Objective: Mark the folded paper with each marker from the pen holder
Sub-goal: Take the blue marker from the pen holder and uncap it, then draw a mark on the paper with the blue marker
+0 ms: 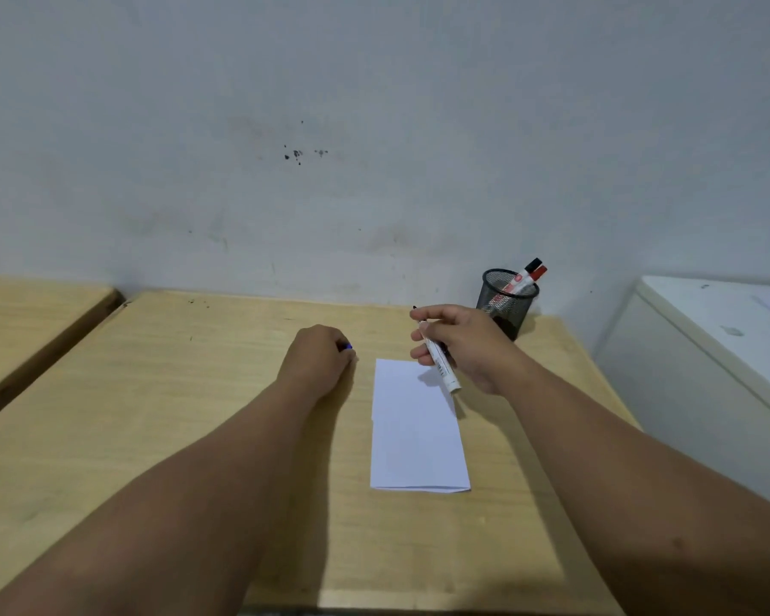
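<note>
A folded white paper (416, 433) lies on the wooden table (187, 393), long side running away from me. My right hand (467, 344) hovers over its far right corner, gripping a white marker (441, 366) held slanted, its tip end up by the fingers. My left hand (319, 360) rests fisted on the table just left of the paper's far end, with a small blue piece, likely a marker cap (347, 347), showing at the fingers. A black mesh pen holder (505, 302) stands at the back right with a black-capped and a red-capped marker (532, 273).
A wall rises right behind the table. A second wooden table (27, 313) sits to the left across a narrow gap. A white cabinet (707, 349) stands to the right of the table.
</note>
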